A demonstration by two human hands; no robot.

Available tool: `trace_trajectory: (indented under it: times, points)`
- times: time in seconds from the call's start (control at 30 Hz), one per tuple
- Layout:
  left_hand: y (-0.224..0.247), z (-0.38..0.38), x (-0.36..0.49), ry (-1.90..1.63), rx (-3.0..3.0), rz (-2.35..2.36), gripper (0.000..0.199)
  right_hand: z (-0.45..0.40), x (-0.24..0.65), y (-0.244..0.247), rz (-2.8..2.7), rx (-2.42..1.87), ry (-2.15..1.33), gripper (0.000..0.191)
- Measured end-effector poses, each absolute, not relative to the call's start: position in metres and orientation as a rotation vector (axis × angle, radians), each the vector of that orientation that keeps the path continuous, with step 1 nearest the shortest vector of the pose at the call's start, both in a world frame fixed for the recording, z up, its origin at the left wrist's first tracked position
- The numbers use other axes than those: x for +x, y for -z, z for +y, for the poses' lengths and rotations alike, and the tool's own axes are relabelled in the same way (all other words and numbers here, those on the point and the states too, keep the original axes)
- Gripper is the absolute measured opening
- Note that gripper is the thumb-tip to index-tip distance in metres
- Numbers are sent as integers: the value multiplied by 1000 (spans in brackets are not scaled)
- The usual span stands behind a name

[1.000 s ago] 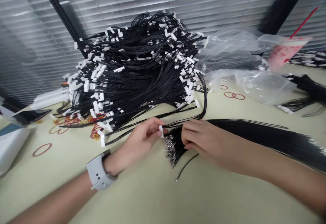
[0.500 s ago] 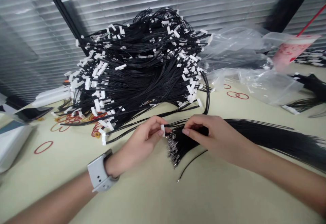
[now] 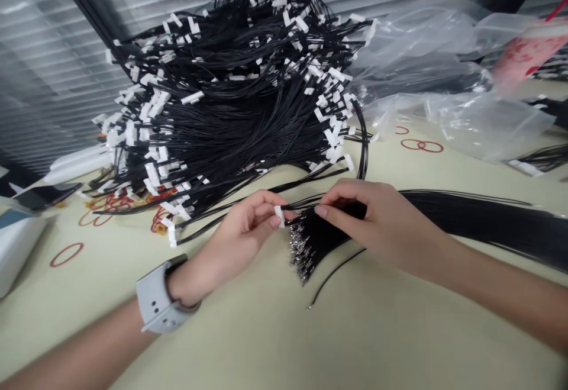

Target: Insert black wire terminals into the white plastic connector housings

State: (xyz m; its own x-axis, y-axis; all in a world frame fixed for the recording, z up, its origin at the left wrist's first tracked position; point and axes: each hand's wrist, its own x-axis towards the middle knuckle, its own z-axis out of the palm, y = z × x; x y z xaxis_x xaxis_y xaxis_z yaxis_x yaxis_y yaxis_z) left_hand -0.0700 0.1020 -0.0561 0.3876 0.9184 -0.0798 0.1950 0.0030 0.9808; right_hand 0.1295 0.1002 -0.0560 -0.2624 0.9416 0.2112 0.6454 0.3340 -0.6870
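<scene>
Between thumb and fingers, my left hand (image 3: 248, 221) pinches a small white connector housing (image 3: 279, 215). My right hand (image 3: 361, 209) is closed just to the right, its thumb and forefinger pressed together over the black wires; what lies in that pinch is too small to be sure of, though it looks like a wire. Under and beside my right hand lies a bundle of black wires (image 3: 326, 233), their bare metal terminals (image 3: 302, 251) fanned out below the connector housing. One loose black wire (image 3: 331, 277) curves away from the bundle toward me.
Behind my hands rises a large heap of black cables (image 3: 239, 129) with white connectors. Red rubber bands (image 3: 66, 254) lie at left and right. Clear plastic bags (image 3: 470, 123) and a pink cup (image 3: 530, 55) stand at the back right. A white box (image 3: 20, 254) is at the left edge.
The view has shifted slightly, so the heap appears higher and larger. My left hand still pinches the connector housing, and my right hand remains over the wires close by.
</scene>
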Motion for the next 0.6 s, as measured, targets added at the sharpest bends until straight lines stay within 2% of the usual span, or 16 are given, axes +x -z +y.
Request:
trace_trajectory:
  times: [0.6]
  points:
    - [55,102,-70,-769,1420,1014,9,98,130,60,-2113,-1309,-565,18]
